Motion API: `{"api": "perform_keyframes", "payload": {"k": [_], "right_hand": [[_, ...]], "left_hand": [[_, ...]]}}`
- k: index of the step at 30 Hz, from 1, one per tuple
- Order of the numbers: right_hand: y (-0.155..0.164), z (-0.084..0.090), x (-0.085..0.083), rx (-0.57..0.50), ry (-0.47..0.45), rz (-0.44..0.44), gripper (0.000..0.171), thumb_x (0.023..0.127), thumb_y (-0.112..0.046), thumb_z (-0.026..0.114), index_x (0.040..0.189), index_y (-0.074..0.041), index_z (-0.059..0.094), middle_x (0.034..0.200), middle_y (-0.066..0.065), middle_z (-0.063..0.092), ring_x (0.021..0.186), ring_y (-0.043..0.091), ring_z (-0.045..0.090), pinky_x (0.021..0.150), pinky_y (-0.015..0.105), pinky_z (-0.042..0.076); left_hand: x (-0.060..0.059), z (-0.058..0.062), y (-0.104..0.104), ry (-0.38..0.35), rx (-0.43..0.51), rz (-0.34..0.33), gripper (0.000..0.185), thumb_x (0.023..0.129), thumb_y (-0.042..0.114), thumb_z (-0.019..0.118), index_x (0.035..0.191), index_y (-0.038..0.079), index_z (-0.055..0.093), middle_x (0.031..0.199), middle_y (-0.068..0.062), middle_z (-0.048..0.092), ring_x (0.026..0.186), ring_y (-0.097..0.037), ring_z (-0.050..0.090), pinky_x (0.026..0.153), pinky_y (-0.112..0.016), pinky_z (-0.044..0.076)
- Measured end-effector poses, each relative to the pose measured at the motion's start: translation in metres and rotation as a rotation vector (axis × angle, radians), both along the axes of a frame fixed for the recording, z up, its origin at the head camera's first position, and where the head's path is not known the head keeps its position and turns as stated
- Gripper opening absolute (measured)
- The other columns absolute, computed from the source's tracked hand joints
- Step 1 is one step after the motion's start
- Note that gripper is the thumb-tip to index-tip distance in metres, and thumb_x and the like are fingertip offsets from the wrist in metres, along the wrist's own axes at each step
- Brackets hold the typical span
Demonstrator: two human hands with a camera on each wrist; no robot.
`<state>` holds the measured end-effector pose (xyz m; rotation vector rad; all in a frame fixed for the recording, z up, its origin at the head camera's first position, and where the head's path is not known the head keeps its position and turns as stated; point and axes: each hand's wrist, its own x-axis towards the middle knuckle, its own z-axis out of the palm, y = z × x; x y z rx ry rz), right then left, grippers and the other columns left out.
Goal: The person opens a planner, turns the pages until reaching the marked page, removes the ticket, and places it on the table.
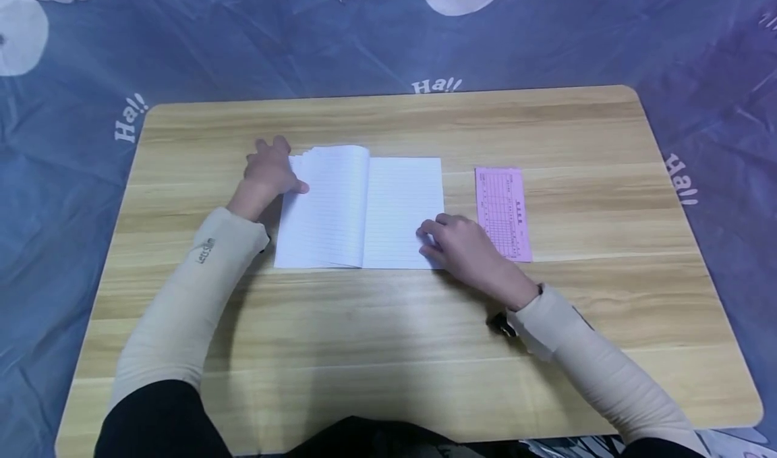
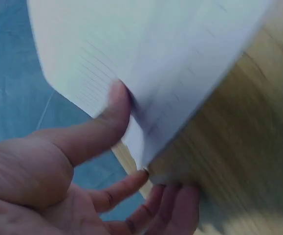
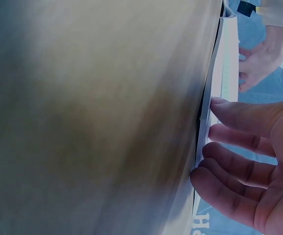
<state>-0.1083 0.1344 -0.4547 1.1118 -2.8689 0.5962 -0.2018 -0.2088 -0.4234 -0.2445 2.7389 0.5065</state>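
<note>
An open notebook (image 1: 400, 195) with lined white pages lies on the table. My left hand (image 1: 267, 169) is at the outer edge of its left page, near the top corner. In the left wrist view, the thumb (image 2: 119, 100) rests on the lined page (image 2: 151, 44) while the other fingers spread past the corner over the wood. Over the lower right corner of the right page is my right hand (image 1: 464, 245), its fingers loosely bent. The right wrist view has its fingertips (image 3: 212, 159) right at the notebook's edge (image 3: 219, 73), with nothing gripped between them.
A pink printed card or booklet (image 1: 502, 208) lies right of the notebook, partly behind the right hand. The wooden table (image 1: 364, 336) has rounded corners, and blue patterned cloth (image 1: 243, 46) surrounds it. A small black device (image 1: 502, 324) is at the right cuff.
</note>
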Motion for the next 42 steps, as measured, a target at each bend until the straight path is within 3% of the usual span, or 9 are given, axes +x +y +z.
{"api": "perform_keyframes", "payload": {"k": [5, 7, 13, 20, 25, 30, 34, 42], "right_hand": [[-0.001, 0.000, -0.001, 0.002, -0.001, 0.004, 0.027, 0.084, -0.015, 0.082, 0.106, -0.003, 0.072, 0.082, 0.008, 0.064, 0.066, 0.020, 0.057, 0.061, 0.035, 0.052], [-0.001, 0.000, -0.001, 0.007, -0.004, 0.006, 0.027, 0.085, -0.016, 0.081, 0.106, -0.003, 0.072, 0.083, 0.009, 0.064, 0.068, 0.022, 0.058, 0.062, 0.036, 0.052], [-0.002, 0.001, 0.000, 0.011, -0.017, -0.002, 0.028, 0.085, -0.016, 0.081, 0.107, -0.003, 0.072, 0.083, 0.009, 0.064, 0.067, 0.022, 0.057, 0.061, 0.037, 0.052], [-0.001, 0.001, -0.002, 0.020, -0.040, -0.006, 0.029, 0.085, -0.018, 0.081, 0.109, -0.004, 0.071, 0.083, 0.008, 0.063, 0.067, 0.021, 0.057, 0.062, 0.036, 0.052], [-0.002, 0.002, -0.003, 0.036, -0.055, -0.006, 0.029, 0.086, -0.019, 0.081, 0.110, -0.005, 0.071, 0.085, 0.009, 0.064, 0.068, 0.021, 0.058, 0.062, 0.036, 0.052], [-0.003, 0.008, -0.005, 0.054, -0.055, -0.013, 0.029, 0.086, -0.018, 0.081, 0.110, -0.004, 0.071, 0.086, 0.011, 0.065, 0.069, 0.023, 0.059, 0.061, 0.036, 0.052], [-0.002, 0.011, -0.006, 0.050, -0.066, -0.012, 0.030, 0.086, -0.018, 0.081, 0.110, -0.004, 0.071, 0.088, 0.012, 0.066, 0.070, 0.024, 0.060, 0.061, 0.036, 0.053], [-0.002, 0.016, -0.007, 0.048, -0.091, -0.009, 0.030, 0.086, -0.018, 0.081, 0.110, -0.004, 0.071, 0.088, 0.011, 0.066, 0.071, 0.024, 0.060, 0.062, 0.036, 0.053]], "left_hand": [[0.001, 0.004, 0.000, -0.071, 0.081, 0.057, 0.085, 0.085, 0.015, 0.080, 0.144, -0.008, 0.023, 0.135, -0.037, 0.039, 0.124, -0.053, 0.042, 0.101, -0.058, 0.041], [0.001, 0.003, 0.000, -0.081, 0.090, 0.057, 0.087, 0.085, 0.013, 0.080, 0.145, -0.008, 0.022, 0.137, -0.036, 0.037, 0.129, -0.052, 0.037, 0.104, -0.059, 0.038], [-0.004, -0.001, -0.006, -0.047, 0.081, -0.075, 0.091, 0.082, 0.008, 0.081, 0.153, 0.003, 0.024, 0.152, -0.025, 0.020, 0.136, -0.045, 0.020, 0.108, -0.062, 0.028], [-0.010, 0.001, -0.010, -0.092, 0.067, -0.169, 0.079, 0.083, 0.010, 0.080, 0.144, -0.004, 0.031, 0.139, -0.031, 0.036, 0.128, -0.047, 0.033, 0.108, -0.057, 0.033], [-0.012, 0.005, -0.018, -0.144, 0.127, -0.177, 0.079, 0.082, 0.012, 0.082, 0.142, -0.004, 0.034, 0.143, -0.027, 0.024, 0.131, -0.045, 0.024, 0.106, -0.059, 0.032], [-0.012, 0.007, -0.013, -0.112, 0.114, -0.161, 0.082, 0.080, 0.010, 0.083, 0.144, -0.003, 0.034, 0.144, -0.027, 0.021, 0.130, -0.045, 0.025, 0.106, -0.058, 0.035], [-0.013, 0.007, -0.012, -0.098, 0.066, -0.217, 0.084, 0.081, 0.011, 0.083, 0.146, -0.002, 0.031, 0.146, -0.028, 0.023, 0.130, -0.048, 0.032, 0.106, -0.058, 0.036], [-0.020, 0.012, -0.021, -0.145, 0.094, -0.270, 0.091, 0.076, 0.017, 0.088, 0.146, -0.005, 0.034, 0.146, -0.030, 0.021, 0.134, -0.046, 0.022, 0.107, -0.061, 0.032]]}}
